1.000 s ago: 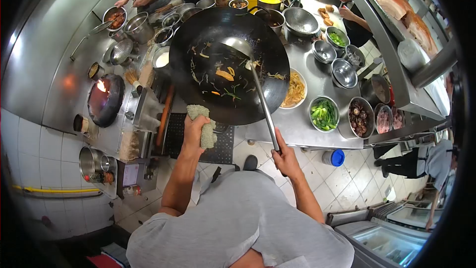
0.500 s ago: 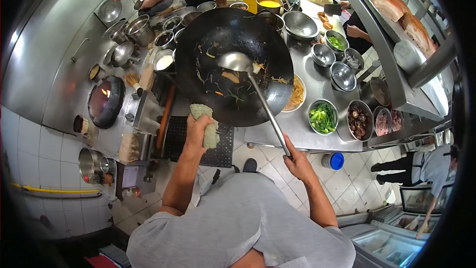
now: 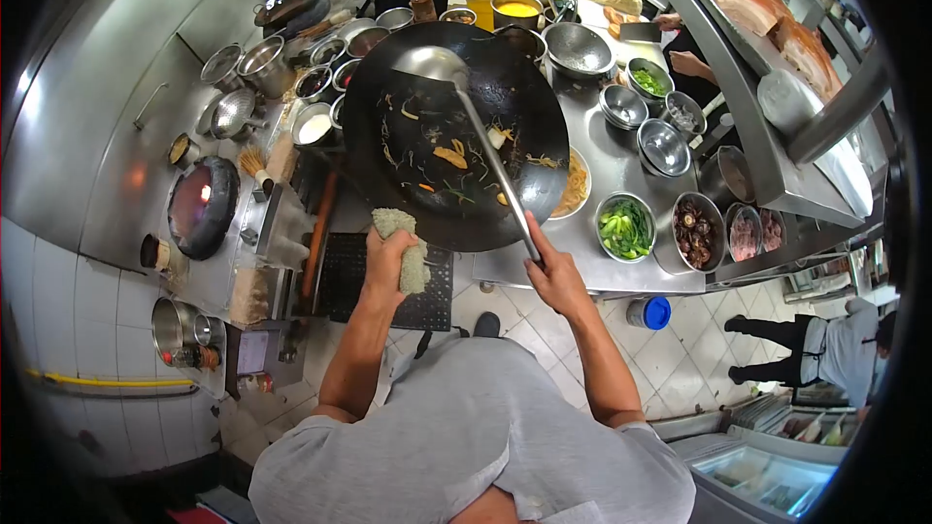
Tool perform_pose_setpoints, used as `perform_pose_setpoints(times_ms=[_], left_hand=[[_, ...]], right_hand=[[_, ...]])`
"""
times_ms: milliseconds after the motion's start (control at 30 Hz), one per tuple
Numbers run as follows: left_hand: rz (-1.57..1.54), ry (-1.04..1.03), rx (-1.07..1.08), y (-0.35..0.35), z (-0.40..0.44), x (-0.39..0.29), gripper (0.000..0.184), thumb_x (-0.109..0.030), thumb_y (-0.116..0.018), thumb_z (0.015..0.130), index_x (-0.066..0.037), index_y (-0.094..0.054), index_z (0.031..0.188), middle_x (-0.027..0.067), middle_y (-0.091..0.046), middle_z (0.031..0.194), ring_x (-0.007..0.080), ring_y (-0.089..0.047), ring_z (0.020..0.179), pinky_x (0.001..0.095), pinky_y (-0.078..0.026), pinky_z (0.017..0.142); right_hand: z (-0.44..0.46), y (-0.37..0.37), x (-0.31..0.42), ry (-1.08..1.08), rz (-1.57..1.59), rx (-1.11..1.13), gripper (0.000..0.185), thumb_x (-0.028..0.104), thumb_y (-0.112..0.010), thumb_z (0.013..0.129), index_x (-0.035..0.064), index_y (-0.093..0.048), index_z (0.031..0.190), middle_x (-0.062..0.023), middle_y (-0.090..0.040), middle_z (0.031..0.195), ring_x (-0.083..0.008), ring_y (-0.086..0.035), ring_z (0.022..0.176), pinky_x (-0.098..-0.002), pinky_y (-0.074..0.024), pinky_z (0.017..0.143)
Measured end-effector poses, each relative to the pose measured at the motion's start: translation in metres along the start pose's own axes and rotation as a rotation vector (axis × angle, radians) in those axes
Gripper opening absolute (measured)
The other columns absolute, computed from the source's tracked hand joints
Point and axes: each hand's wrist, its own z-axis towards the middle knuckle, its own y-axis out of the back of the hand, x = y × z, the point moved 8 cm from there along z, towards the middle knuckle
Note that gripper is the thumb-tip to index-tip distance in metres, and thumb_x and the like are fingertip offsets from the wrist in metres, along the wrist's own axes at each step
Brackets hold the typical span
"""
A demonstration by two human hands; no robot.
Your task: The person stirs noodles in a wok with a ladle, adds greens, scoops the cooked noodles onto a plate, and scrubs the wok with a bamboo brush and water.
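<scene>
A kitchen worker's left hand clamps a folded cloth at the near rim of a black wok, presumably against heat; the wok sits beside noodles; the right hand, closed around the ladle, grips far down its handle, likely for reach.

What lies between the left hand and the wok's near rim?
A bunched grey-green cloth: the head view shows the left hand gripping it at the near rim of the wok. Any fingers beneath it are hidden.

Right hand gripping ladle, wok, noodles perhaps
</scene>
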Motion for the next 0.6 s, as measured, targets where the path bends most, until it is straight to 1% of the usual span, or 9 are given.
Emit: perform_pose_setpoints(times_ms=[67,133,200,267,367,467,533,567,600], left_hand=[[0.010,-0.004,0.005,0.000,0.001,0.000,0.016,-0.003,-0.057,0.073,-0.007,-0.055,0.088,0.0018,-0.052,0.076,0.0137,-0.054,0.061,0.0286,-0.046,0.054],[-0.029,-0.011,0.003,0.000,0.006,-0.005,0.016,-0.002,-0.056,0.073,-0.007,-0.054,0.088,0.0017,-0.052,0.076,0.0134,-0.054,0.060,0.0287,-0.046,0.054],[-0.030,-0.014,0.008,0.001,0.007,-0.014,0.017,-0.002,-0.056,0.073,-0.006,-0.054,0.089,0.0018,-0.052,0.077,0.0133,-0.054,0.061,0.0287,-0.046,0.054],[-0.036,-0.020,0.007,0.005,0.011,-0.019,0.018,-0.001,-0.056,0.073,-0.006,-0.054,0.090,0.0019,-0.053,0.077,0.0131,-0.054,0.061,0.0287,-0.047,0.055],[0.005,-0.055,-0.003,0.008,0.014,-0.022,0.019,0.000,-0.055,0.073,-0.006,-0.054,0.091,0.0024,-0.053,0.078,0.0130,-0.054,0.062,0.0283,-0.047,0.055],[-0.010,-0.089,-0.055,0.002,0.013,-0.021,0.020,0.001,-0.055,0.073,-0.006,-0.054,0.091,0.0025,-0.054,0.079,0.0129,-0.054,0.061,0.0278,-0.047,0.055],[-0.035,-0.113,-0.075,-0.005,0.014,-0.018,0.021,0.002,-0.054,0.073,-0.006,-0.053,0.092,0.0023,-0.054,0.079,0.0127,-0.054,0.061,0.0274,-0.046,0.054],[-0.031,-0.107,-0.056,-0.011,0.015,-0.015,0.021,0.002,-0.054,0.073,-0.006,-0.053,0.092,0.0023,-0.054,0.079,0.0127,-0.054,0.061,0.0274,-0.046,0.054],[-0.029,-0.101,-0.056,-0.012,0.014,-0.014,0.021,0.002,-0.054,0.073,-0.006,-0.053,0.092,0.0022,-0.054,0.079,0.0126,-0.054,0.061,0.0273,-0.046,0.054]], right_hand=[[0.003,-0.004,-0.001,0.005,0.008,0.005,0.083,0.003,-0.056,0.081,0.0274,-0.026,0.154,-0.0239,-0.062,0.074,-0.0409,-0.062,0.067,-0.0439,-0.0489,0.070],[-0.008,0.001,-0.007,0.157,-0.234,-0.075,0.081,0.002,-0.056,0.080,0.0278,-0.030,0.152,-0.0229,-0.063,0.078,-0.0409,-0.063,0.069,-0.0472,-0.0495,0.071],[-0.039,0.013,-0.039,0.170,-0.393,-0.104,0.080,0.001,-0.057,0.079,0.0294,-0.036,0.150,-0.0197,-0.064,0.079,-0.0381,-0.063,0.067,-0.0492,-0.0497,0.067],[-0.075,0.030,-0.082,0.097,-0.640,-0.081,0.080,0.000,-0.058,0.077,0.0316,-0.040,0.148,-0.0151,-0.063,0.076,-0.0340,-0.062,0.065,-0.0480,-0.0495,0.061],[-0.104,0.054,-0.110,0.054,-0.741,-0.082,0.079,0.000,-0.059,0.076,0.0323,-0.042,0.147,-0.0128,-0.061,0.072,-0.0320,-0.061,0.063,-0.0481,-0.0483,0.058],[-0.081,0.049,-0.099,0.050,-0.589,-0.152,0.081,0.000,-0.059,0.075,0.0317,-0.041,0.148,-0.0125,-0.061,0.071,-0.0332,-0.061,0.064,-0.0483,-0.0484,0.060],[-0.052,0.038,-0.075,0.019,-0.412,-0.183,0.083,-0.001,-0.060,0.075,0.0296,-0.037,0.149,-0.0178,-0.064,0.079,-0.0380,-0.063,0.072,-0.0485,-0.0493,0.067],[-0.039,0.029,-0.072,0.013,-0.344,-0.197,0.083,0.000,-0.060,0.077,0.0285,-0.035,0.150,-0.0215,-0.065,0.085,-0.0400,-0.063,0.075,-0.0491,-0.0491,0.069],[-0.028,0.021,-0.068,0.031,-0.291,-0.228,0.082,0.000,-0.059,0.079,0.0268,-0.033,0.151,-0.0228,-0.065,0.086,-0.0414,-0.062,0.074,-0.0502,-0.0484,0.069]])
